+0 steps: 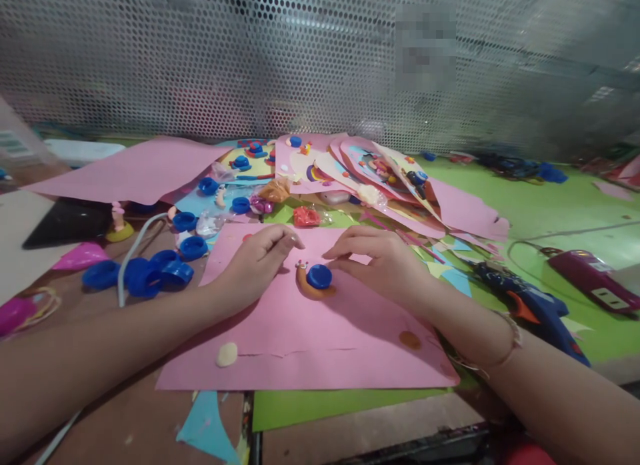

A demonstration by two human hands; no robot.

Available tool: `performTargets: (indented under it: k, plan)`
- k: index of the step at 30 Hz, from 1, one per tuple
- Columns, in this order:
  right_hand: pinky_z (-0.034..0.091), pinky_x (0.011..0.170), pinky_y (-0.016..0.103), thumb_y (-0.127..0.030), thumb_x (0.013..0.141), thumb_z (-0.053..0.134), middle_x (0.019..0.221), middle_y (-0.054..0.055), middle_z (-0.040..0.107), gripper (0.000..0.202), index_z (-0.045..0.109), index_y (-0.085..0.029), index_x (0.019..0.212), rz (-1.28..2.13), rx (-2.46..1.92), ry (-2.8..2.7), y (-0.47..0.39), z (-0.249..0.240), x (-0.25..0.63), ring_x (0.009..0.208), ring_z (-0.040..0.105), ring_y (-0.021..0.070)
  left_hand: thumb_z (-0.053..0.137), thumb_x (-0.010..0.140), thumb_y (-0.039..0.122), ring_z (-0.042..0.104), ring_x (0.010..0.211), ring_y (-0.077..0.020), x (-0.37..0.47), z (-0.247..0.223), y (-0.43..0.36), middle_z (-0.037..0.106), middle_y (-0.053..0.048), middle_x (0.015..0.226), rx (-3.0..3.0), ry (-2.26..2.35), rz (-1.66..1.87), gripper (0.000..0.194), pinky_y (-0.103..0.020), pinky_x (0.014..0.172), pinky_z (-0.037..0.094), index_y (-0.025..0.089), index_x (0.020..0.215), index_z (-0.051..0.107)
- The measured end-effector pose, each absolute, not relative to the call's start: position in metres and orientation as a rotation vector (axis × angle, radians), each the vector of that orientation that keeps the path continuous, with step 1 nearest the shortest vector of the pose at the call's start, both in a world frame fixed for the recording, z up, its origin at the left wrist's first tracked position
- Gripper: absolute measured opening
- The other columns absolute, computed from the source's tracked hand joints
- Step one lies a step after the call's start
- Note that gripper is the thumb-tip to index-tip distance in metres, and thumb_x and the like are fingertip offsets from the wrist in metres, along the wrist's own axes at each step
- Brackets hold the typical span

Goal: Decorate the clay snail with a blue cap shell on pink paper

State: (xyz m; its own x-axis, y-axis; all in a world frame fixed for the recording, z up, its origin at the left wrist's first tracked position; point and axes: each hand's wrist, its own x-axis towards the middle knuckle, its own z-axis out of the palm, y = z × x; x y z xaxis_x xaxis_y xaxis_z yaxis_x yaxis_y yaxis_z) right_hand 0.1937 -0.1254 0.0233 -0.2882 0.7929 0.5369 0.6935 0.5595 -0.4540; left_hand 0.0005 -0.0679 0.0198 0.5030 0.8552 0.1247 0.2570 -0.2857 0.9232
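Note:
A clay snail [313,292] lies on a pink paper sheet [300,328]. Its body is orange-brown, a blue bottle cap [319,276] forms the shell, and small eyes with red tips top the head. My left hand [265,257] is just left of the snail's head, thumb and fingers pressed together; whatever they hold, if anything, is too small to name. To the right of the cap, my right hand [377,259] brings thumb and index tips together in a pinch, and its content cannot be made out. Neither hand visibly touches the snail.
Several blue caps [143,276] and a white cable [130,255] lie at left. Behind the sheet are bagged red clay [307,216] and decorated pink papers [345,158]. A blue glue gun [530,305] and a purple power strip [593,279] lie at right, before a perforated metal panel [225,58].

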Motion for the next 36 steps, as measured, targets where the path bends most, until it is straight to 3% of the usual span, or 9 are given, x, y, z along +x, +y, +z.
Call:
performTargets:
  k: [4,10,14,23,27,32,36]
  plan:
    - [0.048,0.056,0.023,-0.017,0.080,0.062,0.064,0.002,0.064,0.015,0.069,-0.017,0.067,0.237,-1.203,-2.039,-0.127,0.026,0.191,0.058,0.058,0.0106,0.041,0.085,0.032,0.050,0.064,-0.0110,0.005,0.022,-0.070,0.054,-0.001,0.077,1.885,0.927,0.763,0.023,-0.019,0.054,0.047,0.018,0.073,0.055]
    - [0.051,0.068,0.025,-0.009,0.081,0.057,0.081,0.003,0.069,0.017,0.071,-0.019,0.082,0.301,-1.159,-2.088,-0.130,0.027,0.188,0.073,0.063,0.0121,0.038,0.086,0.029,0.055,0.072,-0.0148,0.009,0.020,-0.072,0.056,-0.002,0.079,1.925,0.986,0.707,0.020,-0.027,0.064,0.048,0.018,0.076,0.053]
    - [0.051,0.068,0.023,-0.005,0.079,0.058,0.081,0.002,0.069,0.019,0.070,-0.019,0.083,0.406,-1.114,-2.099,-0.132,0.024,0.180,0.074,0.062,0.0107,0.038,0.086,0.029,0.055,0.085,-0.0174,0.008,0.015,-0.072,0.057,-0.004,0.087,1.893,0.958,0.760,0.021,-0.031,0.076,0.048,0.017,0.082,0.056]
    - [0.053,0.076,0.027,-0.013,0.088,0.050,0.087,0.004,0.073,0.020,0.069,-0.018,0.095,0.211,-1.089,-2.203,-0.130,0.016,0.175,0.081,0.065,0.0132,0.039,0.087,0.022,0.045,0.059,-0.0106,0.006,0.017,-0.072,0.051,-0.001,0.077,1.720,0.994,0.782,0.027,-0.022,0.053,0.039,0.015,0.100,0.061]
    - [0.054,0.076,0.028,-0.010,0.090,0.044,0.081,0.005,0.073,0.025,0.068,-0.015,0.096,0.074,-0.971,-2.288,-0.128,0.016,0.176,0.075,0.065,0.0129,0.039,0.086,0.020,0.044,0.056,-0.0091,0.006,0.018,-0.072,0.051,0.000,0.076,1.685,0.973,0.791,0.027,-0.021,0.052,0.038,0.015,0.098,0.063]
    - [0.054,0.079,0.029,-0.010,0.093,0.036,0.090,0.009,0.073,0.031,0.065,-0.012,0.103,-0.195,-0.849,-2.433,-0.128,0.018,0.176,0.085,0.066,0.0161,0.037,0.086,0.017,0.045,0.057,-0.0095,0.008,0.017,-0.072,0.051,0.000,0.074,1.639,0.970,0.769,0.027,-0.022,0.054,0.039,0.015,0.094,0.063]
    - [0.056,0.077,0.034,-0.007,0.091,0.037,0.094,0.013,0.072,0.035,0.055,-0.004,0.122,-0.312,-0.904,-2.541,-0.130,0.017,0.176,0.089,0.065,0.0215,0.038,0.084,0.015,0.045,0.057,-0.0092,0.008,0.018,-0.073,0.052,0.000,0.075,1.643,0.945,0.787,0.026,-0.022,0.056,0.040,0.015,0.092,0.063]
